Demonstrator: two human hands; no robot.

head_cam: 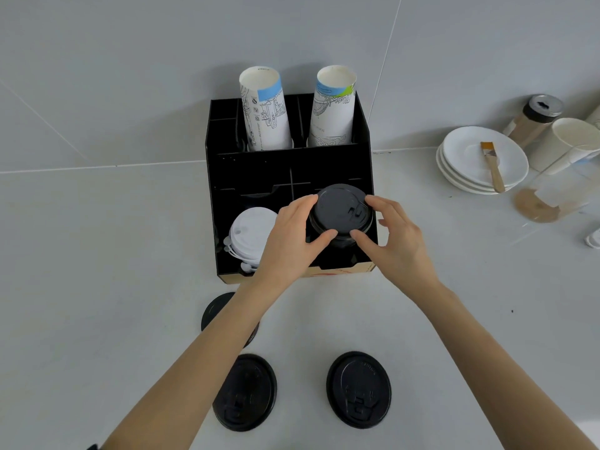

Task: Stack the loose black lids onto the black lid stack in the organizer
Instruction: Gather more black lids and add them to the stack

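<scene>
- A person stands at a pale counter point(97, 254) and looks down at a black organizer point(224, 222) set against the wall at twelve o'clock.
- Both hands meet over the organizer's front right compartment. The left hand point(289, 238) grips the near and left edge of a black lid point(339, 207), thumb at the front and fingers round the far side. The right hand point(394, 237) holds the right edge the same way — so the lid is pinched between two hands.
- This lid sits at the top of the black lid stack point(337, 243), which rises above the compartment wall. Whether it is fully seated on the lid below cannot be told.
- A stack of white lids point(251, 233) fills the front left compartment, just beside the left hand.
- Three loose black lids lie on the counter at six o'clock: one at lower right point(358, 389), one at lower left point(245, 393), and one point(216, 311) nearer the organizer, partly hidden by the left forearm.
- Risks, as a judgement: if the lid goes on tilted or off centre, it may not nest, and the tall stack could lean or spill over the low front wall.
- Pressing down hard could jam the lids together or shove the organizer back.
- The left wrist is close to the white lids — drawing it back carelessly could knock them.
</scene>
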